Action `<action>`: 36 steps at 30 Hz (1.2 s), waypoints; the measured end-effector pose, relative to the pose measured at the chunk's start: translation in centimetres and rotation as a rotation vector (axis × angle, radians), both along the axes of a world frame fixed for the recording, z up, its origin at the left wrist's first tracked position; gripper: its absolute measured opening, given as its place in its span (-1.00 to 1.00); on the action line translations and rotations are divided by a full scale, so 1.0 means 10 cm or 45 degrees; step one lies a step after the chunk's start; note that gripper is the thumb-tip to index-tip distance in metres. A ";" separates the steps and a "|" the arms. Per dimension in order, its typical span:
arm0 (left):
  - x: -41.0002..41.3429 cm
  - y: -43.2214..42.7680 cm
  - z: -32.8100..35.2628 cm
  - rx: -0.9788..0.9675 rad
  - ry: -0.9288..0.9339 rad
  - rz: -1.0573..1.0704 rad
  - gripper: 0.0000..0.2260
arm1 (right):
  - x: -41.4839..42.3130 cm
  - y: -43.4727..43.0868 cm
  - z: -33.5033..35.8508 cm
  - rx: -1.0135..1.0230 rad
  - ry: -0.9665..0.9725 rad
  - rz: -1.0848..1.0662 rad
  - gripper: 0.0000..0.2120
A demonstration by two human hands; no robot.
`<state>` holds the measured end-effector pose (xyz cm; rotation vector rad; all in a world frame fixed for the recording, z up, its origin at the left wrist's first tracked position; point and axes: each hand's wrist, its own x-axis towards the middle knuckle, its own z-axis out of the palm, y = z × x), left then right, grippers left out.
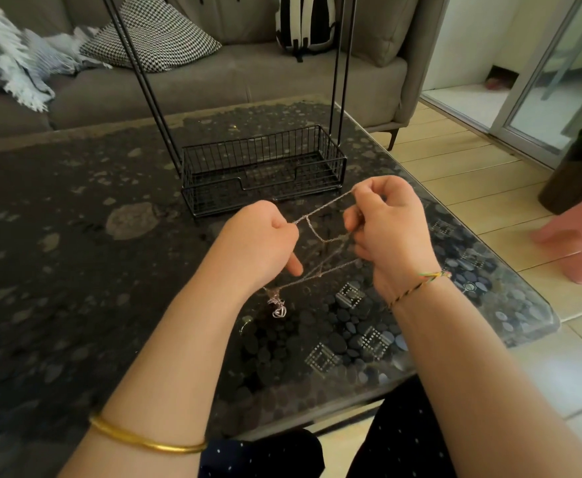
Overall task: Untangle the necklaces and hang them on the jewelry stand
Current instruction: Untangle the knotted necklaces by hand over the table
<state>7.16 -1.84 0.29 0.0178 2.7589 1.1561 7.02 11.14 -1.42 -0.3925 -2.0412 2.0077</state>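
Frame centre: our left hand (260, 241) fisted, pinching necklaces (320, 236); our right hand (387, 222) curled, pinching same chains. Strands stretched between, knot dangling above tabletop (75, 270). Jewelry stand (265, 167) just behind.

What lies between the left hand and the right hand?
In the head view, thin necklace chains stretch from left hand to right hand.

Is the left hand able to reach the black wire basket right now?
Probably yes. The basket sits just beyond the left hand with nothing between, but that hand is pinching the tangled chains, so it would carry them along.
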 end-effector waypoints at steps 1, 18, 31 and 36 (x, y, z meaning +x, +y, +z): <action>-0.01 0.00 -0.02 -0.055 0.019 0.010 -0.85 | 0.00 0.00 0.00 0.014 0.006 -0.007 -0.86; -0.03 -0.06 -0.08 -0.290 0.252 0.192 -0.91 | -0.01 0.01 -0.03 0.267 0.018 -0.043 -0.89; -0.01 -0.07 0.04 0.100 0.033 0.204 -0.82 | -0.06 0.05 -0.10 0.277 -0.046 -0.079 -0.88; 0.00 -0.06 0.11 0.914 -0.310 0.327 -0.92 | -0.06 0.01 -0.13 0.368 -0.157 0.071 -0.89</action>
